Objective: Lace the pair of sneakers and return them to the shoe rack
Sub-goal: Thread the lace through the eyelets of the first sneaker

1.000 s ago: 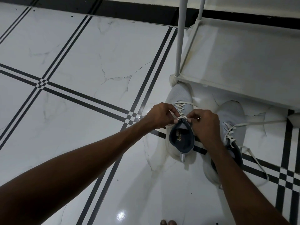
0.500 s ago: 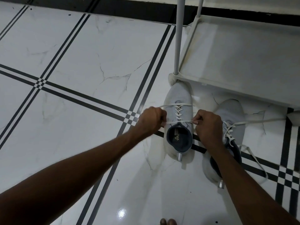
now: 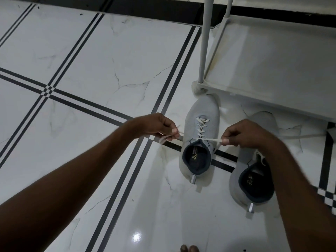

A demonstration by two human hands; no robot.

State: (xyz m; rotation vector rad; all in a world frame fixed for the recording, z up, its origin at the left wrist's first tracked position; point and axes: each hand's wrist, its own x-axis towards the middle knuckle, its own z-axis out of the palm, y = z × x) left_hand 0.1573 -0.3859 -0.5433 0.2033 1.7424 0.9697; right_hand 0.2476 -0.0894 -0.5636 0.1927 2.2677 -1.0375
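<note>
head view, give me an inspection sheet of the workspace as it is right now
surface: glossy white marble-look floor with black stripe lines, glare spot near the bottom.
job's things: left sneaker laced, lace ends pulled out sideways, no bow yet; right sneaker beside it, its lace loose and trailing right; both on the floor, toes toward the shoe rack, whose visible shelf holds no shoes.
clutter: nothing seen.
grippers: left hand and right hand each pinch one lace end of the left sneaker in the fingers.
cables: nothing seen.
surroundings: dark band along the wall base; toes at the bottom edge.
</note>
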